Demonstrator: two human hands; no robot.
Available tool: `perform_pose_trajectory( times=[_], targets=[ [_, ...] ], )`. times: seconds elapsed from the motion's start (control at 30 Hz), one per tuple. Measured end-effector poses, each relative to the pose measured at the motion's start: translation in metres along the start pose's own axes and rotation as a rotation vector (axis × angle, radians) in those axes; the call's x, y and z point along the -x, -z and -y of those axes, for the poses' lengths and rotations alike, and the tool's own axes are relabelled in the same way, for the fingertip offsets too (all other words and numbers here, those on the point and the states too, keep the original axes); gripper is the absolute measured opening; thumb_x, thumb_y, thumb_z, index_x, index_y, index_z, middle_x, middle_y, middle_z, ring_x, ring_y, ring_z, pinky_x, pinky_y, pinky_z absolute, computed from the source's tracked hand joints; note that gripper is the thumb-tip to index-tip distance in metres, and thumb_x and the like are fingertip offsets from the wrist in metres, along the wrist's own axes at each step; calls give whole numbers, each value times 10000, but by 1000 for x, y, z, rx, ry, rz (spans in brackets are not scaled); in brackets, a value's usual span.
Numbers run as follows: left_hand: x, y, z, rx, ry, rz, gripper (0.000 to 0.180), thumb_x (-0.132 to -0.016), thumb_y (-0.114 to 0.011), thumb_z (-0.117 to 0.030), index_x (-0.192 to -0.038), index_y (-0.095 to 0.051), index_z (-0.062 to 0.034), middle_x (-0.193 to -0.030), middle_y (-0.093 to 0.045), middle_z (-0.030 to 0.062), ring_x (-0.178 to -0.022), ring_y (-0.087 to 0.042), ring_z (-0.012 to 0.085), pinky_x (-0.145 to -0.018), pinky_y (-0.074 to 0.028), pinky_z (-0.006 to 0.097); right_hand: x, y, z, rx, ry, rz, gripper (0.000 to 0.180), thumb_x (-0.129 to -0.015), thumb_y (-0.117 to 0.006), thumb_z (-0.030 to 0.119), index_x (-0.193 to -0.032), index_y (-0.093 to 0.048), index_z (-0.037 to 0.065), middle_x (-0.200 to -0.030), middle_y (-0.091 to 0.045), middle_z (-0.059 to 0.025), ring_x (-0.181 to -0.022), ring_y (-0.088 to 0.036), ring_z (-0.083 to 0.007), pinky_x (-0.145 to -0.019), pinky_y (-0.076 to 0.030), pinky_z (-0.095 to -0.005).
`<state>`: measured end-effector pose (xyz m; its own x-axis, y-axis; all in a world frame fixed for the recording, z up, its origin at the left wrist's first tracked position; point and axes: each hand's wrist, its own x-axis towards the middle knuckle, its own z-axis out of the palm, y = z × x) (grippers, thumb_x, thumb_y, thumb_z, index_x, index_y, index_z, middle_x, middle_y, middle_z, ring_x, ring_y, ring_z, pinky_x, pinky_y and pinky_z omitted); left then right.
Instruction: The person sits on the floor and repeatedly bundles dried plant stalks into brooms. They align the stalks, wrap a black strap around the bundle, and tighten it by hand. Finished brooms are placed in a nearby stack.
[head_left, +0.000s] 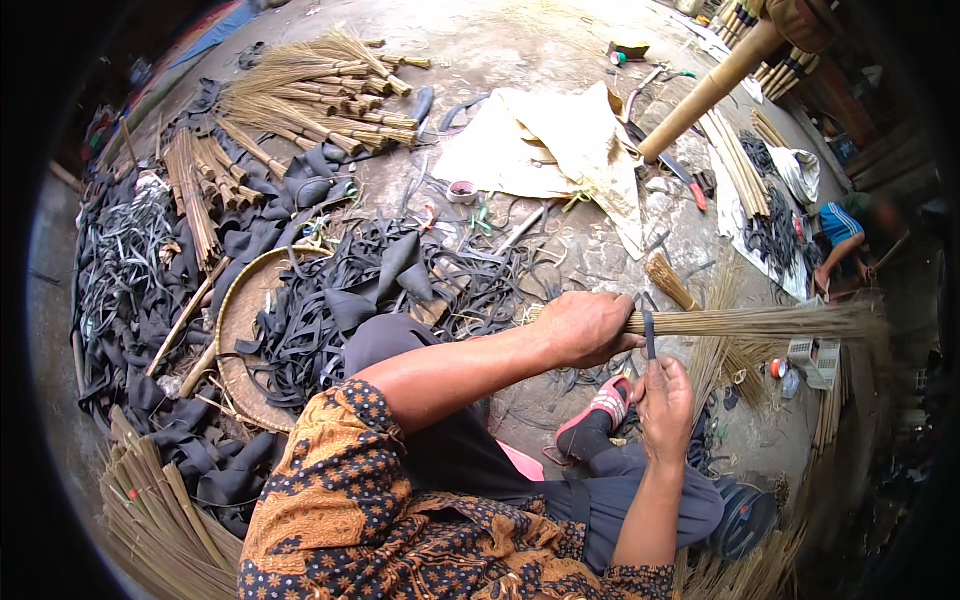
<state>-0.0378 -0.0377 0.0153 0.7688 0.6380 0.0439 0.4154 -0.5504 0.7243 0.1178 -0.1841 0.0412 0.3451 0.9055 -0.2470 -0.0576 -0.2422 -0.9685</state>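
Observation:
My left hand (588, 330) is closed around a bundle of thin sticks (745, 322), which lies level and fans out to the right into loose tips. A dark rubber strip (649, 334) passes over the bundle just right of that hand. Below it, my right hand (665, 402) pinches the strip's hanging end between thumb and fingers. The bundle's butt end is mostly hidden behind my left hand. Under my hands, more stick bundles (668, 282) lie on the ground.
A round woven tray (232, 372) stands on the left beside a heap of black rubber strips (350, 270). Tied stick bundles (320, 95) are piled far left. A pale sack (540, 130) lies ahead, near a red-handled knife (690, 185) and a bamboo post (715, 90). Another person (840, 235) sits far right.

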Motion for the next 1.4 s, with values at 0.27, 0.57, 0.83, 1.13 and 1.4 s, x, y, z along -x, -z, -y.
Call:
perform_pose_trajectory(
  times=[0.27,0.57,0.83,1.13,1.4],
  targets=[
    [-3,13,5,78,131,1,509,-1017,-570,-534,-1181,-655,-60,-932,-730,254,-895,-697,487,-787,-544,577,33,14,22,36,46,119,216,-1104,-543,174,-982,-624,16,-650,-532,30,-551,-444,-25,-516,-321,-189],
    [3,22,-35,902,62,571,573,-1022,-608,-593,-1023,-717,-30,-747,-636,15,-651,-582,118,-609,-478,306,14,59,-11,520,313,97,189,-1082,-538,157,-1061,-654,9,-782,-640,-58,-712,-615,-137,-668,-496,-300],
    [-4,10,-17,404,-195,174,404,-969,-714,-386,-1160,-688,-30,-850,-718,178,-801,-718,307,-690,-527,421,-11,46,51,1039,271,179,210,-957,-649,109,-1139,-730,41,-1038,-721,-250,-987,-683,-447,-814,-543,-459],
    [2,9,-10,49,-15,96,374,-971,-656,-392,-1106,-646,-43,-933,-722,219,-929,-698,442,-812,-541,544,-38,1,77,1244,730,106,272,-944,-725,207,-1168,-667,64,-950,-695,-133,-821,-703,-348,-715,-552,-453],
    [2,3,1,139,68,59,454,-929,-703,-330,-1256,-659,-18,-973,-736,213,-933,-696,441,-827,-555,507,-44,-5,59,1346,671,211,145,-935,-678,136,-890,-576,44,-819,-610,-140,-795,-660,-382,-671,-495,-501]
  ],
)
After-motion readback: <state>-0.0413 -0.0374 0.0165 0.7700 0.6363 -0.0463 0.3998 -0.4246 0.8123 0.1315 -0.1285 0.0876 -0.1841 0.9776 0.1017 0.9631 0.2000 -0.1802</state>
